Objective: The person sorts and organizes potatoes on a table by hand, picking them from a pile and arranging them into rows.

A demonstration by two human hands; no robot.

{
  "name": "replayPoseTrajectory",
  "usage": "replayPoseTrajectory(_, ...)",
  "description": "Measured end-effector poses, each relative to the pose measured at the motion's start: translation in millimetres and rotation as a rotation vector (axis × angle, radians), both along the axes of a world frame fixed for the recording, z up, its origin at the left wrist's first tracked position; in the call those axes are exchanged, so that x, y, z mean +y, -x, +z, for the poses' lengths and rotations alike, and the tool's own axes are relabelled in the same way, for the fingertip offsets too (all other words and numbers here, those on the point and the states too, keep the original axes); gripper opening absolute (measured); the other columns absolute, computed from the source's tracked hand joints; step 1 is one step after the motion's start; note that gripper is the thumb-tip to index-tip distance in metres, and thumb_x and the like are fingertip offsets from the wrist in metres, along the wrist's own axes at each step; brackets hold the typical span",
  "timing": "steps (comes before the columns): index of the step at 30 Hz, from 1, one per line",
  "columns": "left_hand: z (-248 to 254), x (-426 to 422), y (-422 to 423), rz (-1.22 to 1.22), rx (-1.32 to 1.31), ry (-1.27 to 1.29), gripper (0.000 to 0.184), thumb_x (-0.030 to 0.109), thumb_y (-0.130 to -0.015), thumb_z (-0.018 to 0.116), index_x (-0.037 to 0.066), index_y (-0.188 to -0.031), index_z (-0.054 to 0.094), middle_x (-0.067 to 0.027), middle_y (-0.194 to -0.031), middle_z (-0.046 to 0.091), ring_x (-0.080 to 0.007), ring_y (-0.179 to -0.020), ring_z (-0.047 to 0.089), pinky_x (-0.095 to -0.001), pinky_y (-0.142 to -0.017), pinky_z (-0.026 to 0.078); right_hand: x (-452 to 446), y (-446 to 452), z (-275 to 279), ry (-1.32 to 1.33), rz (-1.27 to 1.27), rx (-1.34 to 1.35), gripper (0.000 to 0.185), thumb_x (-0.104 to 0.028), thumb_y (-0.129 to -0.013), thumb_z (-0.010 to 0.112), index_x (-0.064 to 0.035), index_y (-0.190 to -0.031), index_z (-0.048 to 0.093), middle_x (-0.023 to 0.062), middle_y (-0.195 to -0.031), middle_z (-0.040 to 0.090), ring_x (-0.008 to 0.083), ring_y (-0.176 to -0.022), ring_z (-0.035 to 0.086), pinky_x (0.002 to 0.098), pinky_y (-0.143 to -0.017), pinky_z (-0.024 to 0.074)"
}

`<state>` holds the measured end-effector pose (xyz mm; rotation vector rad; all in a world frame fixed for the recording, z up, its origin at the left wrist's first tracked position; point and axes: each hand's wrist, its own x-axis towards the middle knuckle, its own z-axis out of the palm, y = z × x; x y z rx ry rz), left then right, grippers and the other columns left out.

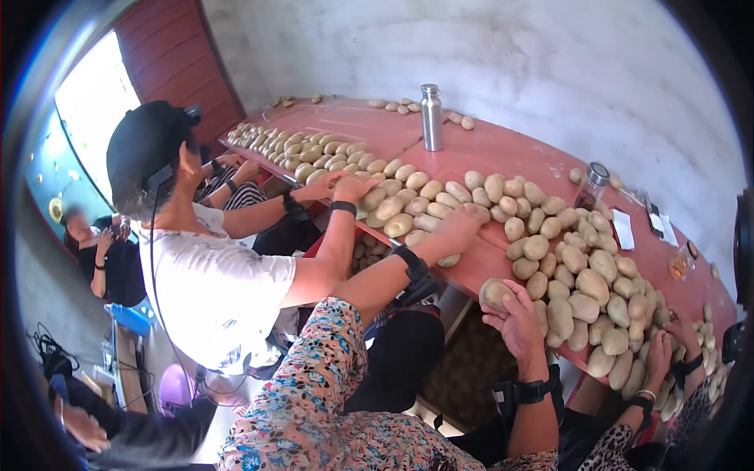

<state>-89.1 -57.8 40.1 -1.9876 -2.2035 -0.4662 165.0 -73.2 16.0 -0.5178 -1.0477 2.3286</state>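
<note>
My right hand (520, 323) is closed round a potato (494, 294), held up in front of the table edge with the thumb and fingertips on its side. Palm down, my left hand (462, 228) rests among the potatoes at the near end of a long row (402, 206). Its fingertips point away from me and are mostly hidden behind the back of the hand, so whether it grips one of them is unclear. A large heap of potatoes (585, 286) lies to the right of my right hand.
Along the red table (503, 255), a co-worker in a white shirt (216, 282) has both hands on the row at left. Another person's hands (660, 357) touch the heap at right. A steel bottle (432, 118), a glass jar (593, 184) and a phone (655, 220) stand or lie farther back.
</note>
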Motion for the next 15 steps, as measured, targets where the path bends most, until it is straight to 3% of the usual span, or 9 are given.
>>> replayPoseTrajectory(4, 7.3, -21.4, -20.3, -0.208, -0.082, 0.032, 0.042, 0.017, -0.079, 0.067, 0.005, -0.119, 0.060, -0.0162, -0.115, 0.059, -0.0357, -0.109, 0.055, -0.0443, -0.094, 0.046, -0.4, 5.6, -2.1, -0.024, -0.045, 0.014, 0.048, -0.009, -0.093, 0.053, -0.0018, -0.137, 0.036, 0.0182, -0.117, 0.059, 0.0315, -0.096, 0.067, 0.0391, -0.076, 0.0586)
replayPoseTrajectory(7, 10.6, -35.9, -45.2, -0.450, -0.351, 0.117, 0.038, 0.020, -0.083, 0.064, 0.001, -0.115, 0.060, -0.0182, -0.113, 0.059, -0.0368, -0.110, 0.055, -0.0447, -0.093, 0.046, 2.2, 6.1, 1.4, -0.027, -0.101, -0.043, 0.048, -0.007, -0.092, 0.050, -0.0003, -0.138, 0.036, 0.0178, -0.120, 0.057, 0.0311, -0.097, 0.067, 0.0401, -0.078, 0.0586)
replayPoseTrajectory(10, 8.3, -55.7, -65.1, -0.540, -0.504, 0.105, 0.037, 0.021, -0.086, 0.062, -0.001, -0.116, 0.058, -0.0211, -0.111, 0.059, -0.0391, -0.109, 0.054, -0.0462, -0.092, 0.045, -4.6, 4.4, 8.1, -0.120, -0.096, -0.048, 0.048, -0.005, -0.091, 0.047, 0.0002, -0.138, 0.038, 0.0174, -0.120, 0.057, 0.0288, -0.096, 0.067, 0.0397, -0.079, 0.0590)
replayPoseTrajectory(12, -5.0, -65.3, -75.0, -0.484, -0.407, 0.108, 0.044, 0.022, -0.086, 0.063, 0.000, -0.122, 0.054, -0.0233, -0.113, 0.058, -0.0407, -0.107, 0.055, -0.0466, -0.092, 0.045, 0.1, 2.0, -13.4, -0.140, -0.085, 0.015, 0.046, -0.007, -0.093, 0.045, 0.0005, -0.138, 0.038, 0.0163, -0.117, 0.058, 0.0256, -0.095, 0.067, 0.0372, -0.077, 0.0596)
replayPoseTrajectory(15, -8.1, -79.9, -85.6, -0.401, -0.407, 0.148, 0.052, 0.027, -0.083, 0.066, 0.001, -0.126, 0.051, -0.0230, -0.119, 0.057, -0.0393, -0.110, 0.056, -0.0463, -0.093, 0.045, -5.3, -2.9, -13.0, -0.208, -0.043, -0.169, 0.045, -0.009, -0.096, 0.044, 0.0006, -0.139, 0.037, 0.0159, -0.116, 0.058, 0.0228, -0.093, 0.067, 0.0346, -0.074, 0.0598)
